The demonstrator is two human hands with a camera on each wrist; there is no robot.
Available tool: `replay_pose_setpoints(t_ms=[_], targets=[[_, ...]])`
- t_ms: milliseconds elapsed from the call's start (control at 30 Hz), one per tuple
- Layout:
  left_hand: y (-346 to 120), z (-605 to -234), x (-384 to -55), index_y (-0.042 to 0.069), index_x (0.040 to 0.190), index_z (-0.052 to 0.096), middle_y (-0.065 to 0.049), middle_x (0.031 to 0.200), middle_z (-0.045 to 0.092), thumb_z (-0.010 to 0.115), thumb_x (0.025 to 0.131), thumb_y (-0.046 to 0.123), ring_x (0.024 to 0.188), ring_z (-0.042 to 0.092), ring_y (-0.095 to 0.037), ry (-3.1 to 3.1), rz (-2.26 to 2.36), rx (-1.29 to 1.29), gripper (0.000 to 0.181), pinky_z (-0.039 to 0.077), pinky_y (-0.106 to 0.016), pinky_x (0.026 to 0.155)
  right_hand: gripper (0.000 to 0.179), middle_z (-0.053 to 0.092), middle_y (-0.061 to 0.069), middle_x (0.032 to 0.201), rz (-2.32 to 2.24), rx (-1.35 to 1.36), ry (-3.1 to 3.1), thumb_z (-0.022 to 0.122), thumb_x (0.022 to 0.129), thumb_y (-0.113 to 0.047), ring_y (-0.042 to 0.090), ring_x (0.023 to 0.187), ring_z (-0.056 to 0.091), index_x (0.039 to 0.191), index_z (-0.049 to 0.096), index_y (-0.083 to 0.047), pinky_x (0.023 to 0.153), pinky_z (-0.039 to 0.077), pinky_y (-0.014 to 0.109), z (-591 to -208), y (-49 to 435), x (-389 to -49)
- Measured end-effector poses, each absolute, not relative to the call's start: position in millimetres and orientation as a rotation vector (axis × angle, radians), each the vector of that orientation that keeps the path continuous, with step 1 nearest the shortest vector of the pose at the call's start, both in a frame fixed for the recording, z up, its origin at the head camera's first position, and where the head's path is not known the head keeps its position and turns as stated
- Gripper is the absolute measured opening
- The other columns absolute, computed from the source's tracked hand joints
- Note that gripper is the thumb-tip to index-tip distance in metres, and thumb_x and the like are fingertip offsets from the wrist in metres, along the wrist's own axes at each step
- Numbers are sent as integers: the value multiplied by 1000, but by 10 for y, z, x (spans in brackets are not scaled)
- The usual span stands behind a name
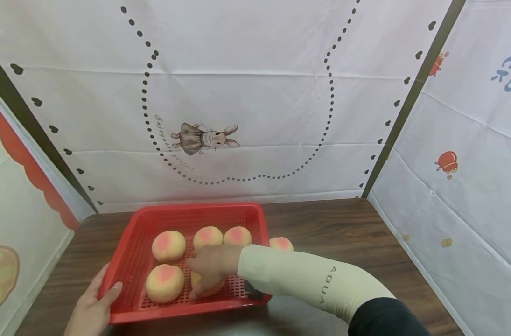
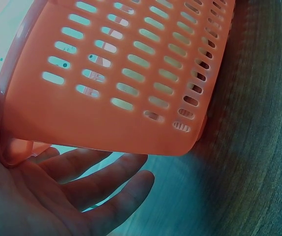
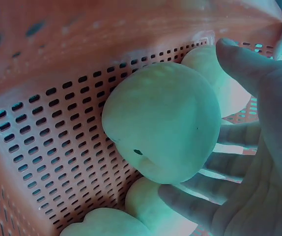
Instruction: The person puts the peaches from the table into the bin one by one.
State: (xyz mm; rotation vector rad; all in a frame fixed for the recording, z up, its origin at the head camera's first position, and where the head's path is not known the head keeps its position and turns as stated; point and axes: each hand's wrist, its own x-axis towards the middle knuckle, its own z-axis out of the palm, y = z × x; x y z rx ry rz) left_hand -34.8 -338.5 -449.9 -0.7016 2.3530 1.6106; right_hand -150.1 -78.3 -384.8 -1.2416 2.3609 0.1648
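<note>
A red plastic basket [image 1: 200, 209] with slotted walls stands on the table, with several peaches in it. My left hand [image 1: 90, 305] grips its left rim, thumb over the top; in the left wrist view the fingers [image 2: 126, 174] spread below the rim. My right hand [image 1: 211, 264] reaches into the basket over a front peach [image 1: 213, 290], partly hiding it. In the right wrist view its fingers extend around that peach [image 3: 163, 120], thumb held apart from it. Another peach [image 1: 164, 283] sits left of the hand. Behind are a peach [image 1: 169, 246] and two side by side, including one peach [image 1: 237, 236].
One peach [image 1: 281, 243] lies on the wooden table [image 1: 322, 224] outside the basket's right wall, partly behind the right sleeve [image 1: 314, 277]. A white printed cloth [image 1: 247, 107] hangs behind the table, and further cloth panels stand at left and right.
</note>
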Motion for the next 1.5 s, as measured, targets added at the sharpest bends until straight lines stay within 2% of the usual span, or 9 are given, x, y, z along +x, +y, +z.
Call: replay_pose_setpoints(t_ms=[133, 267, 433, 633, 767, 967, 1100, 1300, 1500], targets=[[-3372, -4484, -345, 18, 167, -9, -36, 161, 26, 48, 110, 37, 102, 69, -14, 2344, 1610, -706, 83, 65, -32, 80, 56, 58, -15, 139, 191, -1344, 2375, 66, 92, -68, 2, 120, 58, 135, 58, -33, 105, 51, 22, -3853, -768, -1504], [-3364, -4472, -336, 18, 167, -9, -37, 161, 26, 48, 110, 37, 102, 69, -16, 2334, 1607, -717, 83, 65, -34, 81, 69, 47, -18, 153, 195, -1446, 2390, 57, 94, -73, 4, 143, 44, 151, 48, -35, 117, 42, 23, -3799, -712, -1483], [-3368, -4484, -335, 19, 167, -9, -37, 161, 26, 49, 110, 37, 100, 69, -15, 2325, 1618, -730, 83, 64, -32, 79, 80, 24, -15, 171, 196, -1462, 2422, 43, 95, -81, 13, 162, 16, 162, 30, -40, 131, 27, 36, -3717, -657, -1448], [-3392, -4517, -339, 19, 167, -10, -37, 162, 24, 47, 111, 36, 99, 69, -13, 2325, 1631, -690, 82, 64, -30, 79, 83, 7, -18, 175, 157, -1425, 2448, 35, 94, -85, 13, 165, -1, 165, 14, -47, 135, 14, 48, -3660, -609, -1423], [-3408, -4537, -346, 20, 167, -10, -37, 162, 23, 46, 111, 34, 99, 69, -11, 2326, 1628, -671, 80, 63, -29, 79, 82, 3, -18, 176, 153, -1409, 2456, 34, 94, -86, 13, 165, -5, 164, 14, -49, 135, 11, 51, -3637, -558, -1433], [-3403, -4551, -343, 20, 166, -11, -38, 162, 22, 47, 111, 34, 99, 71, -16, 2286, 1652, -692, 81, 66, -37, 81, 83, 4, -17, 176, 140, -1392, 2477, 34, 93, -86, 15, 165, -6, 164, 12, -50, 134, 8, 55, -3624, -434, -1460], [-3391, -4535, -339, 20, 166, -12, -38, 162, 20, 46, 111, 33, 100, 70, -15, 2268, 1662, -694, 81, 66, -38, 81, 81, 2, -18, 176, 95, -1371, 2476, 33, 94, -86, 16, 165, -7, 164, 10, -52, 134, 6, 55, -3596, -310, -1491], [-3371, -4527, -341, 21, 166, -12, -38, 163, 20, 46, 111, 33, 98, 70, -14, 2249, 1676, -707, 81, 66, -37, 81, 81, 7, -12, 177, -31, -1350, 2487, 34, 96, -83, 20, 166, -4, 165, 20, -44, 133, 5, 59, -3555, -77, -1564], [-3368, -4527, -347, 21, 166, -11, -38, 161, 22, 46, 112, 33, 95, 70, -13, 2270, 1666, -709, 79, 65, -34, 78, 88, 6, -8, 178, -61, -1310, 2536, 33, 95, -84, 24, 166, -3, 167, 20, -36, 132, 5, 63, -3581, 175, -1654]])
